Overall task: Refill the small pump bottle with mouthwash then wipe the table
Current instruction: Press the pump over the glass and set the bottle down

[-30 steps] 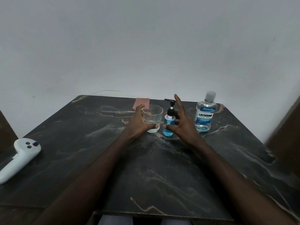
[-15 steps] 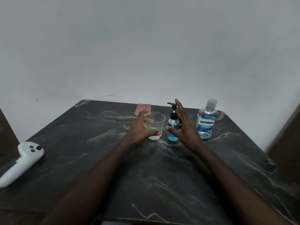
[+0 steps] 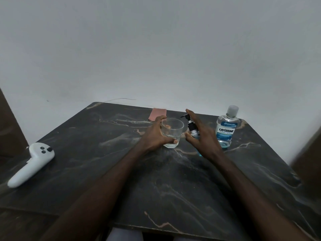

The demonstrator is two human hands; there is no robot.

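A small pump bottle point(image 3: 190, 126) with a black pump and blue liquid stands at the table's far middle, mostly hidden behind my right hand point(image 3: 202, 139). That hand curves around the bottle with its fingers apart; contact is unclear. My left hand point(image 3: 155, 136) wraps around a clear glass tumbler point(image 3: 172, 132) standing just left of the pump bottle. The mouthwash bottle point(image 3: 226, 127), capped and about a third full of blue liquid, stands to the right. A folded pink cloth point(image 3: 157, 114) lies behind the glass.
The dark marble-patterned table point(image 3: 104, 153) reaches the white wall. A white handheld controller point(image 3: 33, 164) lies near the left edge. Dark wooden furniture flanks the table on both sides.
My right hand has closed in around the pump bottle and now covers most of it. My left hand keeps its hold on the glass. The camera has tilted slightly.
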